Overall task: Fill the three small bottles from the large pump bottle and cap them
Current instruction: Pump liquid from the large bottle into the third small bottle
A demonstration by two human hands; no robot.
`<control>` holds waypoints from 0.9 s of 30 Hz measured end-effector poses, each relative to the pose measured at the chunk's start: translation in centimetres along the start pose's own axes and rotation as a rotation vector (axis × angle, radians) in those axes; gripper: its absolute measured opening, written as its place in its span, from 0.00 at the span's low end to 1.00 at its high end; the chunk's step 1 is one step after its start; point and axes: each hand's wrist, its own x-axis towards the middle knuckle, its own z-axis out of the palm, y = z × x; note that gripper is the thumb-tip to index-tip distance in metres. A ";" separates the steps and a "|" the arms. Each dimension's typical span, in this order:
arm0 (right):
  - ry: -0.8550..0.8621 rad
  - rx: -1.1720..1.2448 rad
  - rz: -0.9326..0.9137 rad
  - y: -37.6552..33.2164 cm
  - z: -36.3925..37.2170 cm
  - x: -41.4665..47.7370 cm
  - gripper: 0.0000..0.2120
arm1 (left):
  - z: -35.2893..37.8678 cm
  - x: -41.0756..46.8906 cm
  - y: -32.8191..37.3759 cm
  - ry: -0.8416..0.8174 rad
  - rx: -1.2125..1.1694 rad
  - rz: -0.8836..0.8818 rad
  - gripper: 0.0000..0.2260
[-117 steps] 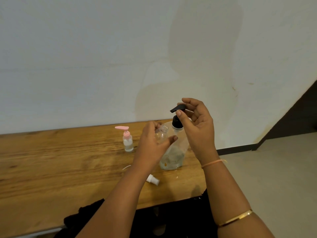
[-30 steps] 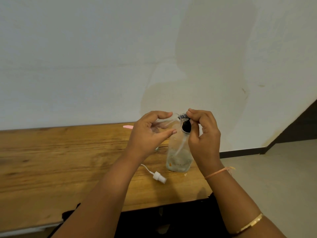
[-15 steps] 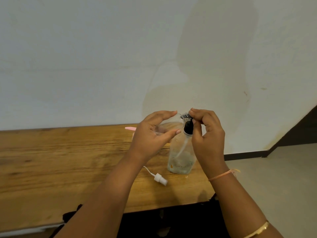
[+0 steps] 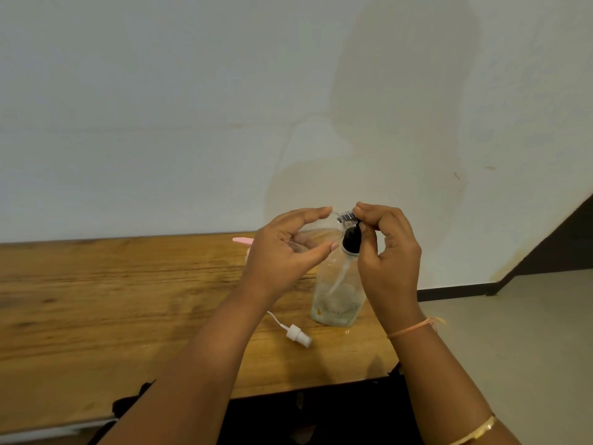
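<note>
Quick count of what's on the table (image 4: 112,300): one big pump bottle (image 4: 335,297), two small bottles I can actually spot, and one loose white spray cap (image 4: 299,336) with its thin tube still attached. Two hands, both up at the pump.

The pump bottle stands upright near the table's right end, clear, with only a bit of liquid at the bottom and its dip tube showing through. The right hand (image 4: 390,255) has its fingers curled in tight over the black pump head (image 4: 351,240), pinching the top of it. The nozzle end pokes out just past the fingertips.

The left hand (image 4: 282,255) is cupped loosely, thumb and forefinger well apart, around a clear bottle (image 4: 296,245) held right next to the nozzle. Honestly that bottle is really hard to make out. It's see-through and blends into the big one's shoulder behind it, so I only get a rim and some glare, and can't tell how full it is.

The other small one, the pink-top bottle (image 4: 242,240), is almost totally hidden behind the left hand. Just the pink spout sticks out to the left.

The spray cap lies on its side in front of the pump bottle, between the two forearms, touching neither.

There's one thread (image 4: 414,327) on the right wrist and one gold bangle (image 4: 475,431) further up, partly cut off by the frame's bottom edge.
</note>
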 end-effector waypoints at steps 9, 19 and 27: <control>-0.010 -0.040 -0.022 0.9 0.8 -0.6 0.11 | 0.7 0.2 -1.0 0.044 -0.045 -0.062 0.20; 0.031 -0.036 -0.025 -0.2 0.3 -0.4 0.12 | 0.6 0.1 -0.3 0.080 0.040 0.060 0.19; 0.050 -0.074 -0.063 0.9 1.4 -1.0 0.11 | 0.8 0.3 -1.2 0.054 -0.053 -0.063 0.19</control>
